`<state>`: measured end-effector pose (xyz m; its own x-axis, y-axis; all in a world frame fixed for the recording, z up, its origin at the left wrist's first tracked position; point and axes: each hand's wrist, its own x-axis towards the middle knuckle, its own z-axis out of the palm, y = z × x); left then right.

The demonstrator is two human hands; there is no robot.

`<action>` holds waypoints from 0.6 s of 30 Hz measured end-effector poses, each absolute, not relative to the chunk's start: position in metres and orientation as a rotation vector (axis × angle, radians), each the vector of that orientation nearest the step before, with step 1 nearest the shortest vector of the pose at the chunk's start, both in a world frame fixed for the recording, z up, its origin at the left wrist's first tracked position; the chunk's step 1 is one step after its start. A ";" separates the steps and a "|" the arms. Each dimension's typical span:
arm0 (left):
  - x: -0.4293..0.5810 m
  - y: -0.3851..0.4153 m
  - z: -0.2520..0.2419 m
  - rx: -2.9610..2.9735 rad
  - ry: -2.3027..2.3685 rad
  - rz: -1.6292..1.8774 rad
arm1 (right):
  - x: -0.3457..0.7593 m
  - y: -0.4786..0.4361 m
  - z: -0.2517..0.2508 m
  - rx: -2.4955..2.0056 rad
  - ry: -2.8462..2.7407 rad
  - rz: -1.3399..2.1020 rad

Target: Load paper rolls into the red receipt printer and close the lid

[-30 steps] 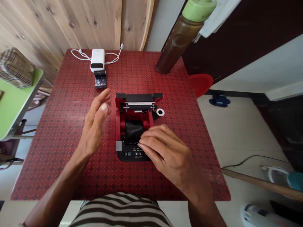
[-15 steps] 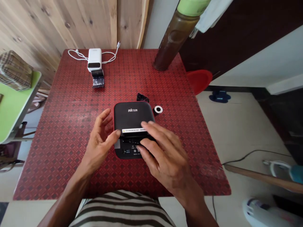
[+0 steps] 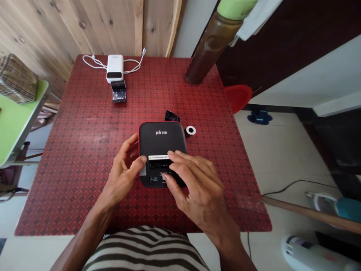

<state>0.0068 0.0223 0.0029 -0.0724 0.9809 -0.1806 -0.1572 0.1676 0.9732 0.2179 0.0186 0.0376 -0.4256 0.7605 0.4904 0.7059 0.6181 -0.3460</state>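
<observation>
Two hands are touching a small black-and-red printer [image 3: 161,141] that is sitting on a red table [image 3: 84,150].
The left hand [image 3: 122,175] is spreading thumb and fingers at the printer's left edge, thumb on top; the right hand [image 3: 199,184] is curling over its near right part, whether pinching anything I cannot tell. Black film [image 3: 171,116] is showing past the far edge, and a white-ended roll [image 3: 191,130] is lying just right.

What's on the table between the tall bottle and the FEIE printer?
In the head view, patterned red tabletop, then a crumpled black strip just behind the printer; a white-rimmed black roll sits by its far right corner.
</observation>
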 end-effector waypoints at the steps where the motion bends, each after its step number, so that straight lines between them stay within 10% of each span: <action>1: 0.006 0.022 0.002 0.915 1.242 1.209 | 0.219 0.019 0.037 -1.135 -2.209 0.131; 18: 0.003 -0.003 0.012 0.875 1.334 1.128 | 0.229 -0.031 -0.021 -1.565 -1.625 0.498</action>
<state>0.0026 -0.0026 0.0116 -0.0981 0.9556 -0.2779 -0.1155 0.2665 0.9569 0.2285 -0.0314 -0.0211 0.0944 0.9567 0.2752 0.6385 0.1539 -0.7541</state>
